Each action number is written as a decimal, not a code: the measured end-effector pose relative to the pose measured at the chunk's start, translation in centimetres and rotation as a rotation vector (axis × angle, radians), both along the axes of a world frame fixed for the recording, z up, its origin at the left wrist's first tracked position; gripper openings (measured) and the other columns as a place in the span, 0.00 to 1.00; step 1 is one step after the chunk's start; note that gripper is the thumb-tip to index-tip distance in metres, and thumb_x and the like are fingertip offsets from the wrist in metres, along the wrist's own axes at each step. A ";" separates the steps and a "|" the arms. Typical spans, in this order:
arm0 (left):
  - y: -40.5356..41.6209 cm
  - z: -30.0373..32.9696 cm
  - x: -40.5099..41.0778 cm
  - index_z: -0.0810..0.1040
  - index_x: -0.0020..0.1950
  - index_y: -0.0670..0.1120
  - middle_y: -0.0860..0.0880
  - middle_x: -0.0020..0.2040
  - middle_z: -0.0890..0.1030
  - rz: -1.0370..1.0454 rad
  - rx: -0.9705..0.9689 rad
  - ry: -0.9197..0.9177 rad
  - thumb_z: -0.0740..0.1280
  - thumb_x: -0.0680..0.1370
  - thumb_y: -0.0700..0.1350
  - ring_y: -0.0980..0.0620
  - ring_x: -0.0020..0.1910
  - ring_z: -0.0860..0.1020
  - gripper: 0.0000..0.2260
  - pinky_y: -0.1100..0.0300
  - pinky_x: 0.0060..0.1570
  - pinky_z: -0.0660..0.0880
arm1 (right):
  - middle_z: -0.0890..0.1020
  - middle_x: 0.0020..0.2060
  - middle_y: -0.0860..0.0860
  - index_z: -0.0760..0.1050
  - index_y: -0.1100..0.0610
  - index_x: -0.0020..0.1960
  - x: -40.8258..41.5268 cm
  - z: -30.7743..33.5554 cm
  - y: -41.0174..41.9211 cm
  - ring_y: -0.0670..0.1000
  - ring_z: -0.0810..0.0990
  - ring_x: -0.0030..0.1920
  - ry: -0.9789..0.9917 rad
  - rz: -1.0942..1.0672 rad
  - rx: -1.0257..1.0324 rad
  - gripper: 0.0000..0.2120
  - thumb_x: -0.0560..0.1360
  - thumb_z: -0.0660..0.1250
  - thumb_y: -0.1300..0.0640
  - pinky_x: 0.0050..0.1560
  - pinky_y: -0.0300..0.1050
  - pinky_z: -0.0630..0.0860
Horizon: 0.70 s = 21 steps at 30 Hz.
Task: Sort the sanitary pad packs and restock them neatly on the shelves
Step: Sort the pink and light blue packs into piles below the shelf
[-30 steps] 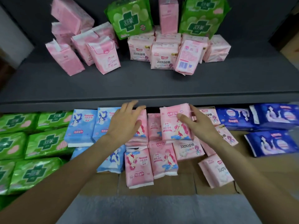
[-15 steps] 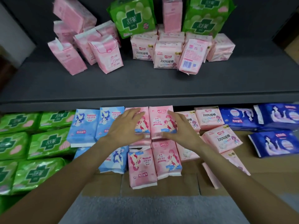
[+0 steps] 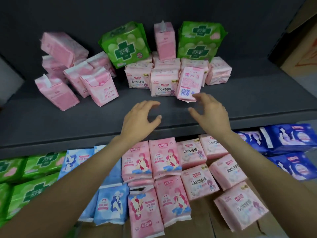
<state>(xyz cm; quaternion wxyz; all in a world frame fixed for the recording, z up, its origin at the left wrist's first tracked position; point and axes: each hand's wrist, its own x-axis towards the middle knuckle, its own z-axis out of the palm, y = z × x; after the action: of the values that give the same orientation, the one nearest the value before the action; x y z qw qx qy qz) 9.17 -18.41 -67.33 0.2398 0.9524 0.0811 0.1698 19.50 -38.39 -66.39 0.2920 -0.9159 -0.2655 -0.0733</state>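
Note:
Both my hands hover over the front of the dark upper shelf (image 3: 85,121), empty, fingers loosely curved. My left hand (image 3: 139,121) is at the centre; my right hand (image 3: 210,114) sits just below a pink barcode pack (image 3: 189,84) that leans on the "100%" pink packs (image 3: 163,83). Behind stand two green packs (image 3: 126,44) (image 3: 199,42) and a tall pink pack (image 3: 165,41). A heap of pink packs (image 3: 72,73) lies at upper left. On the lower level, pink cartoon-girl packs (image 3: 151,160) lie in rows beneath my forearms.
The lower level also holds green packs (image 3: 32,177) at left, light blue packs (image 3: 111,201), pink "100%" packs (image 3: 224,174) and dark blue packs (image 3: 288,143) at right. Brown cardboard (image 3: 223,225) shows under them. A carton (image 3: 303,54) stands at far right.
Both hands have let go of the pink cartoon-girl packs on the lower level and risen over the upper shelf. The view has tilted up.

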 end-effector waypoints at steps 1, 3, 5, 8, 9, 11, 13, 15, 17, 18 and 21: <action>0.3 0.2 1.5 0.72 0.66 0.51 0.52 0.62 0.76 -0.004 0.016 0.006 0.67 0.76 0.50 0.52 0.61 0.71 0.19 0.56 0.57 0.70 | 0.73 0.64 0.55 0.66 0.54 0.70 1.4 0.2 0.6 0.58 0.73 0.61 0.034 -0.045 -0.008 0.27 0.74 0.69 0.49 0.54 0.53 0.74; 1.1 0.5 4.6 0.69 0.70 0.50 0.49 0.67 0.72 -0.008 0.061 0.024 0.67 0.76 0.49 0.49 0.66 0.68 0.22 0.55 0.61 0.66 | 0.63 0.72 0.56 0.55 0.55 0.75 3.8 0.6 2.3 0.60 0.67 0.67 0.147 -0.117 0.029 0.39 0.72 0.71 0.45 0.58 0.56 0.70; 2.0 0.9 7.9 0.66 0.72 0.49 0.47 0.70 0.68 -0.011 0.111 0.035 0.68 0.75 0.49 0.47 0.69 0.65 0.26 0.55 0.65 0.63 | 0.58 0.74 0.56 0.48 0.57 0.77 5.8 1.0 4.2 0.60 0.63 0.70 0.235 -0.177 0.121 0.50 0.68 0.73 0.41 0.62 0.58 0.69; 2.8 0.9 11.7 0.60 0.76 0.48 0.46 0.75 0.62 0.003 0.211 0.121 0.69 0.75 0.51 0.46 0.73 0.58 0.33 0.51 0.72 0.57 | 0.53 0.75 0.58 0.43 0.57 0.77 7.4 1.5 6.4 0.59 0.62 0.72 0.284 -0.237 0.129 0.56 0.65 0.74 0.38 0.61 0.57 0.70; 3.0 0.8 12.6 0.58 0.77 0.48 0.46 0.76 0.60 0.008 0.257 0.160 0.68 0.75 0.52 0.46 0.74 0.57 0.33 0.50 0.72 0.56 | 0.53 0.75 0.58 0.42 0.57 0.77 7.7 1.5 6.7 0.59 0.63 0.71 0.280 -0.247 0.104 0.57 0.65 0.74 0.38 0.59 0.56 0.71; 3.1 0.3 13.5 0.57 0.77 0.48 0.47 0.77 0.59 0.008 0.345 0.214 0.65 0.76 0.54 0.46 0.75 0.56 0.33 0.50 0.73 0.55 | 0.55 0.75 0.58 0.40 0.56 0.77 8.0 1.2 6.7 0.59 0.69 0.67 0.231 -0.236 0.068 0.56 0.67 0.74 0.39 0.53 0.54 0.73; 3.3 -0.3 13.5 0.57 0.77 0.48 0.47 0.76 0.59 0.002 0.380 0.210 0.64 0.77 0.53 0.46 0.74 0.57 0.31 0.51 0.73 0.55 | 0.62 0.73 0.58 0.41 0.55 0.78 7.9 0.3 5.4 0.60 0.75 0.61 0.070 -0.193 0.032 0.51 0.70 0.73 0.47 0.49 0.51 0.72; 3.7 -0.7 13.4 0.58 0.76 0.48 0.47 0.75 0.61 -0.010 0.396 0.176 0.65 0.76 0.52 0.46 0.73 0.59 0.31 0.51 0.71 0.58 | 0.70 0.69 0.57 0.49 0.55 0.77 7.3 -0.9 3.2 0.58 0.75 0.62 -0.219 -0.084 -0.095 0.47 0.68 0.75 0.56 0.51 0.51 0.71; 4.0 -0.7 13.2 0.63 0.75 0.49 0.47 0.72 0.66 -0.020 0.400 0.129 0.66 0.75 0.49 0.45 0.69 0.62 0.29 0.50 0.68 0.62 | 0.73 0.67 0.54 0.61 0.55 0.74 6.5 -2.4 0.7 0.56 0.72 0.63 -0.378 0.137 -0.242 0.45 0.62 0.78 0.58 0.52 0.51 0.71; 4.1 -0.6 13.3 0.66 0.73 0.49 0.48 0.69 0.69 -0.021 0.390 0.102 0.67 0.74 0.48 0.45 0.67 0.64 0.27 0.51 0.65 0.64 | 0.71 0.69 0.53 0.65 0.54 0.73 6.1 -3.1 -0.3 0.56 0.69 0.64 -0.383 0.253 -0.294 0.43 0.62 0.79 0.54 0.54 0.52 0.71; 4.0 -0.3 13.5 0.72 0.66 0.48 0.47 0.64 0.71 -0.021 0.374 0.052 0.68 0.74 0.48 0.45 0.62 0.66 0.21 0.52 0.60 0.66 | 0.65 0.73 0.53 0.70 0.47 0.69 6.1 -2.8 -1.9 0.56 0.61 0.68 -0.213 0.329 -0.233 0.34 0.65 0.77 0.47 0.61 0.53 0.63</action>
<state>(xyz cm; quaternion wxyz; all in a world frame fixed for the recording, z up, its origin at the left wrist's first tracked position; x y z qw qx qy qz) 22.66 -14.41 -67.60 0.0581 0.9853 0.0446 0.1546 25.63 -40.32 -69.19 0.1626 -0.8749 -0.4473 -0.0896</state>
